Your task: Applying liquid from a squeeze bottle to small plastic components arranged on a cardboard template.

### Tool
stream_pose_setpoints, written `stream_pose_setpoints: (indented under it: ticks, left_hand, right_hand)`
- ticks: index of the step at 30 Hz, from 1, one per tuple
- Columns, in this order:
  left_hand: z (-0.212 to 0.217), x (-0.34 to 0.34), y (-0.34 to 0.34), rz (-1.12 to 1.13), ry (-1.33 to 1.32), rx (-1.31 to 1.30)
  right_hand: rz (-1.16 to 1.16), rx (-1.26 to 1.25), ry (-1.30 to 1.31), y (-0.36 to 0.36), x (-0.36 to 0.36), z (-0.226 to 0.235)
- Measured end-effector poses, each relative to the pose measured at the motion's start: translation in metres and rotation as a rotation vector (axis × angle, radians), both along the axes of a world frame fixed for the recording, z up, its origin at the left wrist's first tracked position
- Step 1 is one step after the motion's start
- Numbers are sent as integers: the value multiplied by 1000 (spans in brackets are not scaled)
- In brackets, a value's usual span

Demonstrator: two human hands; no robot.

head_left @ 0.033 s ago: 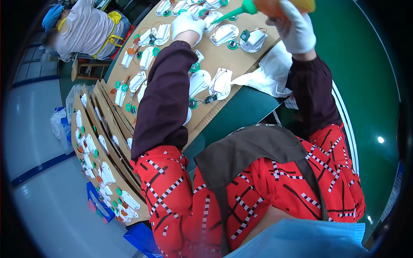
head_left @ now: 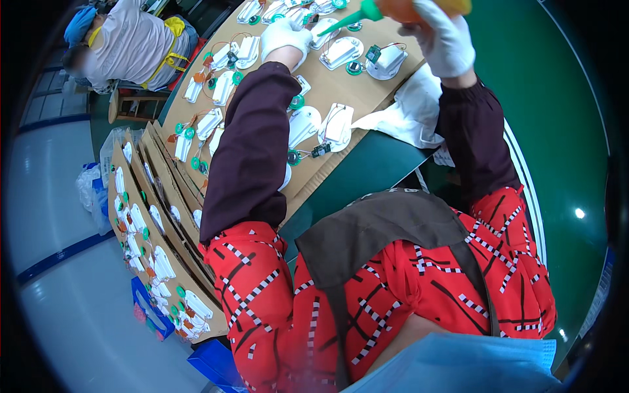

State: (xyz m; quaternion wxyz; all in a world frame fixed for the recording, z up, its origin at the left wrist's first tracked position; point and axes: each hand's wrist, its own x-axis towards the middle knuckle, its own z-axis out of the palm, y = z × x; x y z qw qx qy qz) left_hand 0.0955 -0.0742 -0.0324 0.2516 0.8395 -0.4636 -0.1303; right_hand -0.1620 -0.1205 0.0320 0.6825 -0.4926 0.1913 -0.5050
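My right hand (head_left: 445, 42), in a white glove, is wrapped round an orange squeeze bottle (head_left: 409, 9). The bottle is tilted, and its long green nozzle (head_left: 347, 20) points left and down, its tip over a white round-based unit (head_left: 322, 34). Close to that unit rests my left hand (head_left: 286, 40), also gloved, its fingers curled at the far side. What they grip, if anything, is hidden. Around both hands lie several more white units (head_left: 341, 52) with thin wires, green discs (head_left: 354, 67) and small green circuit boards (head_left: 373, 54).
The units lie on a cardboard sheet (head_left: 367, 95) atop a green table (head_left: 373, 160). A white cloth (head_left: 419, 108) hangs at its right edge. Layered cardboard sheets (head_left: 173, 196) with more units stand at left. A co-worker (head_left: 137, 46) sits at the far left. Blue bins (head_left: 213, 363) are below.
My right hand and the bottle have shifted slightly left, so the nozzle tip sits a little further left over the white unit. My left hand has hardly moved.
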Motion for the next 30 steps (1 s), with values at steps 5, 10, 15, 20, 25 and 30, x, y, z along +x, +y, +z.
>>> stream_pose_setpoints:
  ticks: [5,10,15,20,25,30]
  left_hand:
    - [-13,10,1,17,220,-79]
    - [14,-8,9,95,630,-64]
    - [20,-5,13,122,672,-21]
    - [23,-8,16,82,566,-30]
    - [17,-12,17,125,601,-88]
    - [13,-8,18,119,518,-12]
  right_hand:
    - [-5,-137,135,-11,33,-6]
    - [-110,-309,246,-18,55,-22]
    - [14,-234,175,-16,65,-24]
    - [26,-271,260,-14,65,-27]
    - [-85,-391,382,-12,63,-27]
    - [-7,-328,315,-4,57,-27]
